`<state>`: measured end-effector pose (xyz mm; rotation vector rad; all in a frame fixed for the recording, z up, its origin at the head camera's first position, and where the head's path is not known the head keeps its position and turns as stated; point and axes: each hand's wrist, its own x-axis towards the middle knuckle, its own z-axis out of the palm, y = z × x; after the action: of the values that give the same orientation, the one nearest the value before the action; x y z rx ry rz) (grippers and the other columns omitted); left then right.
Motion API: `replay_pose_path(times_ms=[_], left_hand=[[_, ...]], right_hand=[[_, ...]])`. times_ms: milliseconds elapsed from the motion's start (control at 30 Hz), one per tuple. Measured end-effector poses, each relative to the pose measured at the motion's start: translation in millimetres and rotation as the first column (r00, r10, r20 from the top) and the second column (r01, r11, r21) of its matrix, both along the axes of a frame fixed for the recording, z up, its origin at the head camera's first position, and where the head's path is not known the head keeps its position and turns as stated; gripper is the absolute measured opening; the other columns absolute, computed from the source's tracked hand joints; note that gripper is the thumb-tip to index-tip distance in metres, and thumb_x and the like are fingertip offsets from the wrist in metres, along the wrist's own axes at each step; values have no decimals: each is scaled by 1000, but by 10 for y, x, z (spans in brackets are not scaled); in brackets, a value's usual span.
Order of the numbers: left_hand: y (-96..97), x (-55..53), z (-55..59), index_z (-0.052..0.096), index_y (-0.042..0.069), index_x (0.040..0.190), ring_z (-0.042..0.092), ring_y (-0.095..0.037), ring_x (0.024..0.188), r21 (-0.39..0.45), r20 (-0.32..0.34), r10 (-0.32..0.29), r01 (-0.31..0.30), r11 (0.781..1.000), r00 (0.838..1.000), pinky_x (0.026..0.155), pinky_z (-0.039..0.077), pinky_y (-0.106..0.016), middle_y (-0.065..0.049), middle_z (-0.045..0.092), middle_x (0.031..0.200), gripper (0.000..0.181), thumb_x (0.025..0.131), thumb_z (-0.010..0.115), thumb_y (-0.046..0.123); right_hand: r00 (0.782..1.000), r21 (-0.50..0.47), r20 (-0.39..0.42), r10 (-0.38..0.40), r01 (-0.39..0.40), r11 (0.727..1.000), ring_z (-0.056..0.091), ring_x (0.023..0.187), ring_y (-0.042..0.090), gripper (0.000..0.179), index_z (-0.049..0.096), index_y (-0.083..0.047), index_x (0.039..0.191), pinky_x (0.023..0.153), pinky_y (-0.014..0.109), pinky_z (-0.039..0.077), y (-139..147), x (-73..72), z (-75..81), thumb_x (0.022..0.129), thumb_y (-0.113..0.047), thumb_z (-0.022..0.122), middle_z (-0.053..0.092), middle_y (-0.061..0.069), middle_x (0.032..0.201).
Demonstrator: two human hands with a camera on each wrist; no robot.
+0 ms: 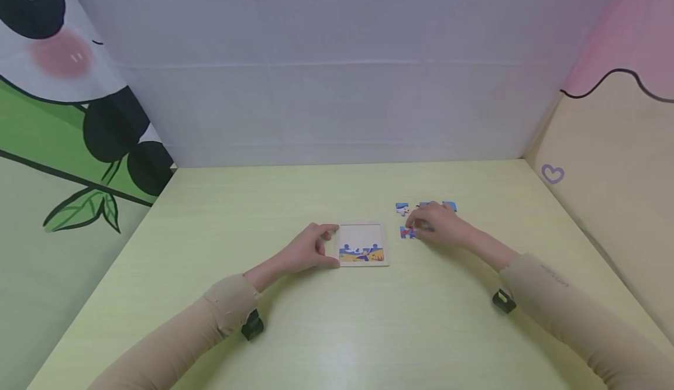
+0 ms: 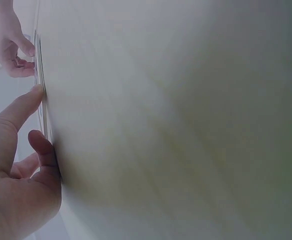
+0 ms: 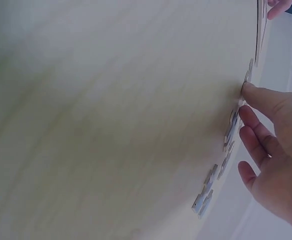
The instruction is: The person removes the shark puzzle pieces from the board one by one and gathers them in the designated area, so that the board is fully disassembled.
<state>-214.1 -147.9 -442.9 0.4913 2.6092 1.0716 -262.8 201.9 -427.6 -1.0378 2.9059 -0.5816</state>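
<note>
A square wooden jigsaw tray (image 1: 362, 235) lies flat on the table, its lower part filled with blue and yellow picture pieces (image 1: 363, 254). My left hand (image 1: 302, 249) holds the tray at its left side, thumb by the near corner and forefinger by the far one. Right of the tray, my right hand (image 1: 442, 226) is down among loose jigsaw pieces. Its thumb and forefinger pinch a jigsaw piece (image 3: 249, 71) at table height, mostly hidden by the fingertips. A blue and red piece (image 1: 407, 233) shows beside those fingertips in the head view.
More loose blue pieces (image 1: 402, 208) lie behind the right hand, partly covered by it. In the right wrist view several pieces (image 3: 206, 187) lie flat in a scattered row. A pale cloth wall (image 1: 337, 109) stands at the back of the light wooden table (image 1: 337, 331).
</note>
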Motion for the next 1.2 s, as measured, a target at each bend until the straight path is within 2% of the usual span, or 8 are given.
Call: replay_pose_path(times_ms=[500,900,1033,1200], left_hand=[[1,-10,-18,44,11,148,52,-11,77,1,-2,1,-1,1000,1000,70,43,-21,-9,51,121,83,77,85,24],[3,-8,-11,43,10,148,51,-12,77,-1,-2,-4,4,1000,1000,70,42,-21,-10,50,121,83,78,85,26],[0,-9,-16,43,10,148,52,-11,76,4,-1,-4,4,1000,1000,69,43,-21,-10,51,122,83,78,85,26],[5,-6,-10,43,10,148,52,-11,77,0,-1,-3,3,1000,1000,70,43,-21,-10,51,122,83,78,85,26]], right_hand=[[1000,14,5,-7,7,1000,56,101,20,19,73,-20,104,90,48,33,-8,-4,-26,87,-13,73,71,-5,101],[1000,5,14,-8,8,1000,57,101,20,20,73,-20,105,93,51,33,-10,1,-9,86,-12,74,71,-5,101],[1000,-13,26,-14,14,1000,56,101,21,23,73,-17,108,94,51,35,-28,16,24,86,-11,73,71,-2,101],[999,-10,41,-33,33,999,57,103,23,28,72,-14,116,90,47,36,-97,30,61,89,-16,72,72,0,107]])
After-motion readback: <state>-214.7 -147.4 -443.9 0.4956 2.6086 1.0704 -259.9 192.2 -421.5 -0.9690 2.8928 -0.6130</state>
